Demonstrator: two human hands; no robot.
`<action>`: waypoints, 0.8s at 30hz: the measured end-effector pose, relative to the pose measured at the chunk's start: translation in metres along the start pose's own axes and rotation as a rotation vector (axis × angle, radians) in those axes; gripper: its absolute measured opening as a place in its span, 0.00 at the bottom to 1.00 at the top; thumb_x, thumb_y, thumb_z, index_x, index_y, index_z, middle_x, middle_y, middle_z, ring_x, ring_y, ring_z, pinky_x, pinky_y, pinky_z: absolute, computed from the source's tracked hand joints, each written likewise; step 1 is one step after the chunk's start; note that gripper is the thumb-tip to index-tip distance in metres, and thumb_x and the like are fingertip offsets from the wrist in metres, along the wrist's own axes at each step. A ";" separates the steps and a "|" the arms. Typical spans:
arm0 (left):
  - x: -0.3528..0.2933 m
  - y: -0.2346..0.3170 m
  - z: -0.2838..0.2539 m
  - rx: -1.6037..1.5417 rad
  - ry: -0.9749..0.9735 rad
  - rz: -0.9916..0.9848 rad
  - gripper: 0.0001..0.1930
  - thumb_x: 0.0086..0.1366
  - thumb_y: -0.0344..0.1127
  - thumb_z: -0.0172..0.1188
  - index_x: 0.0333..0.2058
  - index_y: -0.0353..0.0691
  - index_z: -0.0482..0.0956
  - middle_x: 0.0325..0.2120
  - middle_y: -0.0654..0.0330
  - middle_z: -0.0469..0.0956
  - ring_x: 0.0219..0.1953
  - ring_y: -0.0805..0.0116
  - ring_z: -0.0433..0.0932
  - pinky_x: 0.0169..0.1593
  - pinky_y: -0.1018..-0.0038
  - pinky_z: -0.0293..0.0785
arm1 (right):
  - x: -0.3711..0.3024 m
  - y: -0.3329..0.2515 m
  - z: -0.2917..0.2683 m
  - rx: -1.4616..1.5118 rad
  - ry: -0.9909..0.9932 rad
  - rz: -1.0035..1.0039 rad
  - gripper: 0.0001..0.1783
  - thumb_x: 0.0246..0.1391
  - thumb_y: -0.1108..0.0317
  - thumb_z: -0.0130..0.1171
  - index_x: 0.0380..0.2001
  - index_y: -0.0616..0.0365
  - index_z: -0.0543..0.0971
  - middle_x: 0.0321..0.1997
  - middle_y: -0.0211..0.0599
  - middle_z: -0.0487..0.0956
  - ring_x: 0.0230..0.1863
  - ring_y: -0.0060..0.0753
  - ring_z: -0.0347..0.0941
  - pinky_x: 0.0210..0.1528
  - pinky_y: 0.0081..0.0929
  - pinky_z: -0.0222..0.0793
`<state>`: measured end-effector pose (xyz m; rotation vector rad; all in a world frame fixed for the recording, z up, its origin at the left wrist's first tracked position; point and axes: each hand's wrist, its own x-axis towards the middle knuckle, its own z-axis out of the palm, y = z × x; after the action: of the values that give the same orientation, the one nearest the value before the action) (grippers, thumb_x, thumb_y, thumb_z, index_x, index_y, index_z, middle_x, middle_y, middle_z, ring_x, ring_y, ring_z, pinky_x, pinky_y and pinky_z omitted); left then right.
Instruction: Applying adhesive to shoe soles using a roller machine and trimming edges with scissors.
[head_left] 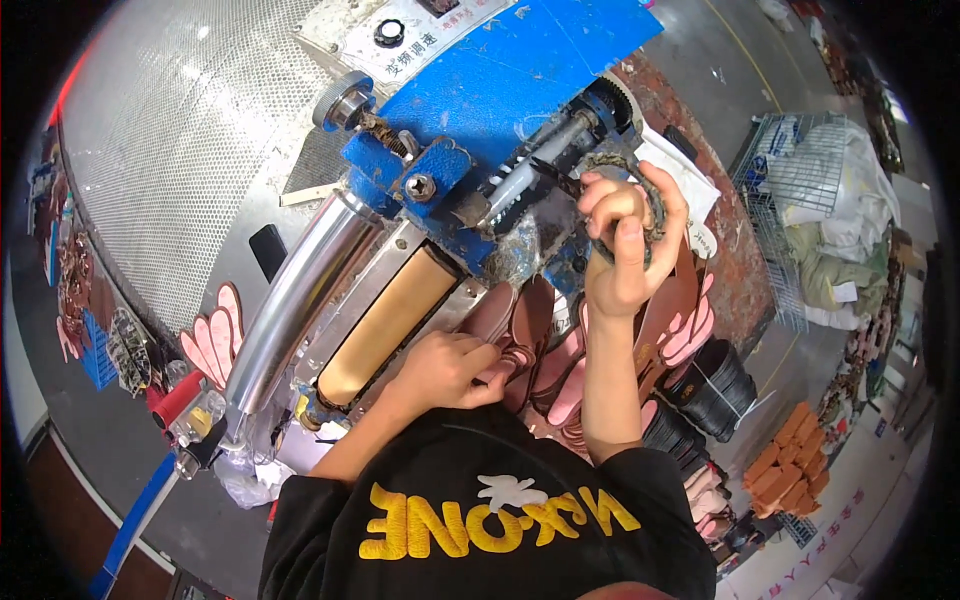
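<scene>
My right hand (625,245) is raised beside the blue machine (520,75), its fingers curled. They close around a dark, crusted tool (556,178) whose thin black end points toward the machine's shaft. A rough grey round edge shows behind the fingers; I cannot tell whether it belongs to the tool. Lower down, my left hand (450,370) is closed just right of the tan roller (390,320). Its fingertips meet the pile of pink and brown sole-shaped pieces (535,325), and whatever they pinch is hidden.
A curved chrome roller (305,290) runs left of the tan one. More pink pieces (215,335) lie beyond it, near a black phone-like slab (268,250). On the right are black bundled strips (715,390), orange-brown blocks (787,460) and a wire cage (790,165).
</scene>
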<state>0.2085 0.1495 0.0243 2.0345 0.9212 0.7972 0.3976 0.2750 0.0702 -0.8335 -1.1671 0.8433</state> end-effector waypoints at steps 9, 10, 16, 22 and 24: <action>0.019 0.009 -0.003 -0.248 -0.019 -0.334 0.11 0.67 0.37 0.54 0.33 0.34 0.79 0.25 0.50 0.80 0.22 0.56 0.79 0.29 0.65 0.74 | -0.014 -0.038 0.018 -0.075 0.223 -0.351 0.22 0.60 0.70 0.48 0.55 0.71 0.64 0.21 0.33 0.67 0.28 0.26 0.64 0.46 0.40 0.71; 0.028 0.013 -0.003 -0.239 -0.023 -0.325 0.11 0.67 0.37 0.54 0.33 0.34 0.79 0.25 0.50 0.80 0.22 0.56 0.79 0.29 0.65 0.74 | -0.015 -0.039 0.019 -0.089 0.242 -0.371 0.22 0.60 0.69 0.49 0.55 0.71 0.64 0.21 0.32 0.67 0.28 0.26 0.64 0.47 0.40 0.70; 0.125 0.019 0.013 -1.532 -0.029 -0.768 0.26 0.75 0.52 0.43 0.58 0.35 0.66 0.51 0.53 0.76 0.49 0.63 0.77 0.54 0.65 0.72 | -0.002 -0.018 0.013 0.015 0.364 -0.283 0.23 0.62 0.69 0.48 0.56 0.69 0.62 0.20 0.30 0.65 0.28 0.28 0.65 0.53 0.41 0.66; 0.187 0.002 0.039 -2.111 0.092 -0.482 0.26 0.74 0.57 0.41 0.55 0.42 0.69 0.47 0.62 0.74 0.53 0.68 0.71 0.58 0.71 0.66 | 0.007 0.001 0.012 -0.091 0.389 -0.221 0.22 0.61 0.72 0.46 0.57 0.68 0.61 0.20 0.29 0.60 0.29 0.29 0.61 0.51 0.46 0.66; 0.195 -0.011 0.050 -2.251 0.101 -0.387 0.23 0.74 0.55 0.43 0.53 0.41 0.70 0.42 0.64 0.73 0.48 0.69 0.72 0.56 0.71 0.68 | 0.004 0.010 0.011 0.018 0.435 -0.167 0.23 0.61 0.72 0.46 0.57 0.68 0.61 0.20 0.30 0.60 0.30 0.30 0.62 0.51 0.45 0.66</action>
<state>0.3495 0.2928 0.0329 -0.1548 0.0156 0.8807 0.3868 0.2842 0.0652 -0.8410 -0.8292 0.5012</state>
